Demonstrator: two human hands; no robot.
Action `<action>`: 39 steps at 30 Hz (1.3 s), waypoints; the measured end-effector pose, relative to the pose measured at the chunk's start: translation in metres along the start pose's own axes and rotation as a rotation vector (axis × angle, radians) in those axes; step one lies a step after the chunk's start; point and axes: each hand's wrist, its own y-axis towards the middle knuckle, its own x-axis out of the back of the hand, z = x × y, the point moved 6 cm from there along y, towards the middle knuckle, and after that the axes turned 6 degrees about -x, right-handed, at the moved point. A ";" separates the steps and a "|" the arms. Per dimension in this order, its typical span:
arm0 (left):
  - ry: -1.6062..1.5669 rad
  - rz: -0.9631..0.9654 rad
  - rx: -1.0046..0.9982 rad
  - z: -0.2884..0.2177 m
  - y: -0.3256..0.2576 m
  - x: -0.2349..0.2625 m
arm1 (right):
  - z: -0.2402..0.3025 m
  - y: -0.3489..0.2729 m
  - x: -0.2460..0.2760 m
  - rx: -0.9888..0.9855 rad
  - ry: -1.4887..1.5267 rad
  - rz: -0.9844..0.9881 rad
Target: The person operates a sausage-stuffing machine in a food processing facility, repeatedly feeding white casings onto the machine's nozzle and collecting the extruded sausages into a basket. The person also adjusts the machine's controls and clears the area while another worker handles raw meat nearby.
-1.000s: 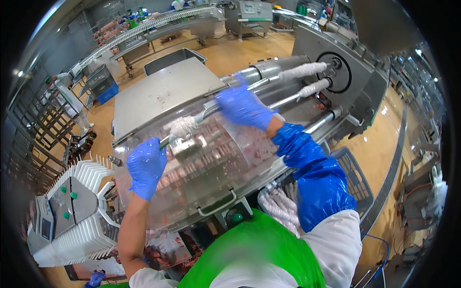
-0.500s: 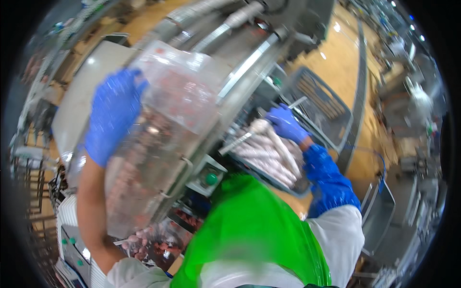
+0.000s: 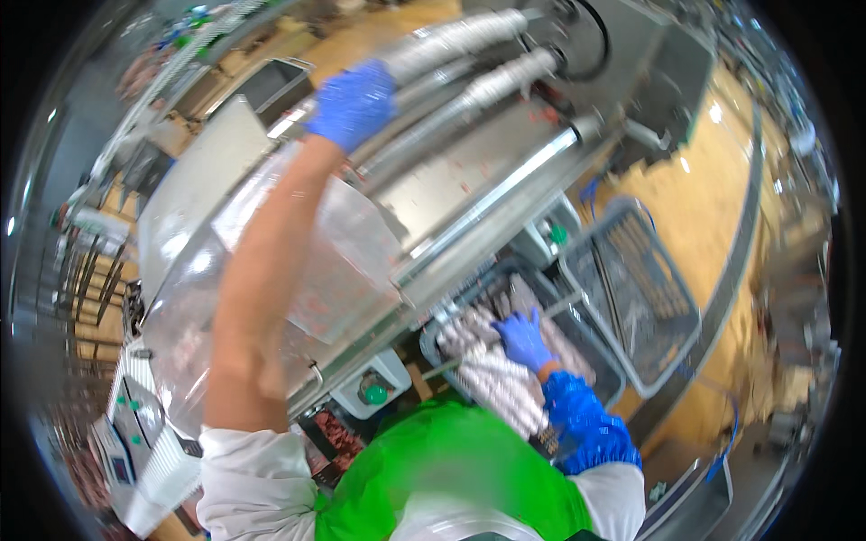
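My left hand (image 3: pixel 352 104), blue-gloved, is stretched far out at the near end of a thick white tube with a ribbed covering (image 3: pixel 456 38). Its fingers look curled in, and what they hold, if anything, is hidden beneath them. Below that arm lies a clear plastic sheet (image 3: pixel 347 239) with reddish smears, draped over the metal machine. My right hand (image 3: pixel 525 341), also gloved, has its fingers spread. It rests on long pale, ribbed strands (image 3: pixel 501 383), possibly sausage casings, in a grey crate (image 3: pixel 613 374).
A second grey crate (image 3: pixel 693 338) with slatted sides adjoins the first on the right. Bare metal rods (image 3: pixel 505 185) cross the machine. Control boxes with green buttons (image 3: pixel 374 386) sit along its near edge. Reddish meat (image 3: pixel 336 439) shows beside my green apron.
My left hand has moved away from the plastic sheet, up and right to the white tube. My right hand has shifted over the pale strands, with fingers now spread. The whole view has turned.
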 end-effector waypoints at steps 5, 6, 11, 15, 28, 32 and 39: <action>-0.236 0.066 0.273 0.009 -0.003 0.027 | -0.005 0.044 0.104 -0.049 0.080 -0.251; -0.272 0.165 0.262 0.008 -0.008 0.027 | -0.011 0.053 0.131 -0.047 0.141 -0.319; -0.281 0.471 0.203 0.030 -0.053 0.047 | -0.044 0.084 0.250 0.000 0.276 -0.715; -0.330 -0.071 0.163 0.012 -0.027 0.056 | -0.025 0.145 0.363 0.221 0.414 -0.971; -0.500 0.321 0.264 0.009 -0.152 0.073 | -0.065 0.392 0.441 0.228 0.659 -0.761; -0.953 0.323 0.306 -0.050 -0.210 0.142 | -0.073 0.320 0.433 0.521 0.498 -0.930; -1.180 0.969 0.557 -0.252 -0.416 0.009 | -0.214 0.196 0.254 -0.489 0.233 -1.160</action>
